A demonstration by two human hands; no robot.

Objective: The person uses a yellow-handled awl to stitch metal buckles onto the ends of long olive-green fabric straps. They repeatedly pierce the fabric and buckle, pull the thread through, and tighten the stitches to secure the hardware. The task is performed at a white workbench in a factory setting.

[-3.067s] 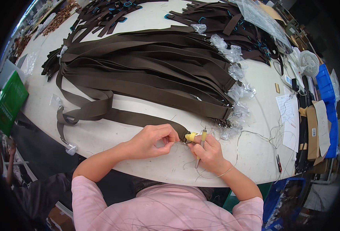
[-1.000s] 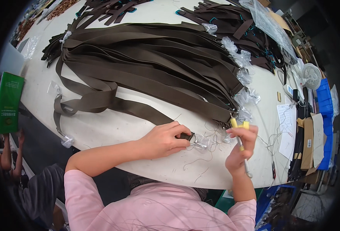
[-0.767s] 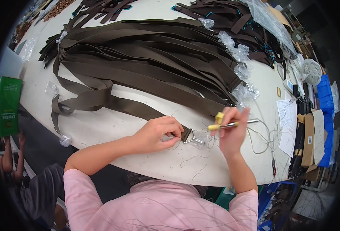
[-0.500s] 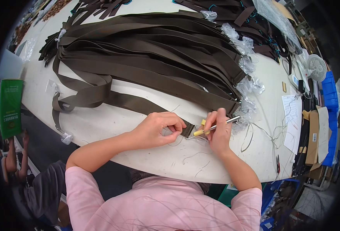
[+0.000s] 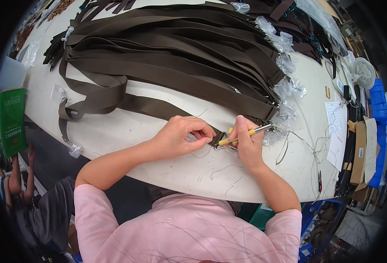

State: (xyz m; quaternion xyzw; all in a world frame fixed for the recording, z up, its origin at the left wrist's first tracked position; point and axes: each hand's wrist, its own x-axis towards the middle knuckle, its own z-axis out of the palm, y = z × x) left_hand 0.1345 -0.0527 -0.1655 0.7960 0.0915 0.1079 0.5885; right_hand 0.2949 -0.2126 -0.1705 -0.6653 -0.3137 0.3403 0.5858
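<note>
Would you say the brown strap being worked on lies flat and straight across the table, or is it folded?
Folded: the brown strap doubles back in a loop at the table's left side, then runs flat to the left hand.

Bare white table (image 5: 127, 131) left of the left hand (image 5: 180, 136) and along the near edge: open lane. Beyond both hands, stacked brown webbing straps (image 5: 176, 57) block reach. Right of the right hand (image 5: 246, 147), plastic-wrapped strap ends (image 5: 285, 87) and loose threads (image 5: 307, 142) crowd the way. Far right edge cluttered: paper sheets (image 5: 335, 131), small white fan (image 5: 363, 72).
</note>
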